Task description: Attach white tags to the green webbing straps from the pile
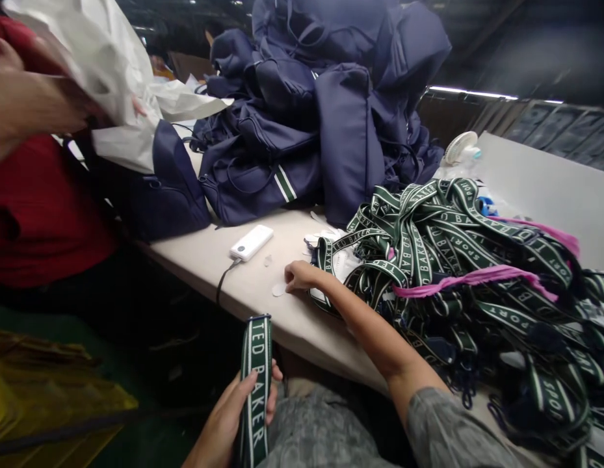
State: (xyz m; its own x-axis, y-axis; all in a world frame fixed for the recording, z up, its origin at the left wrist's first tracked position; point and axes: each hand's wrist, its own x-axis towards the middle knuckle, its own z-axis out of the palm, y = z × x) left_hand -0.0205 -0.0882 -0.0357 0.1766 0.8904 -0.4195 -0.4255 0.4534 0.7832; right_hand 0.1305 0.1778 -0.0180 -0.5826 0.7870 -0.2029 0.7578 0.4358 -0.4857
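Note:
A dark green strap [257, 390] with white "TED BAKER" lettering, folded into a flat bundle, is in my left hand [233, 409], its fingers wrapped round it below the table edge. My right hand [300, 276] rests on the tabletop with its fingers curled together. Right at those fingertips lies a pale, round, sticker-like disc [279, 288]; whether they grip its edge I cannot tell. Beyond my right forearm spreads a large tangled heap of matching straps [428, 240], with pink ties [472, 278] around parts of it.
Navy bags [262, 162] are piled at the back of the pale table [184, 246]. A white power bank [251, 242] with a cable lies near the front edge. At left, a person in red [48, 214] handles white sheeting [101, 58]. Yellow material [48, 396] sits lower left.

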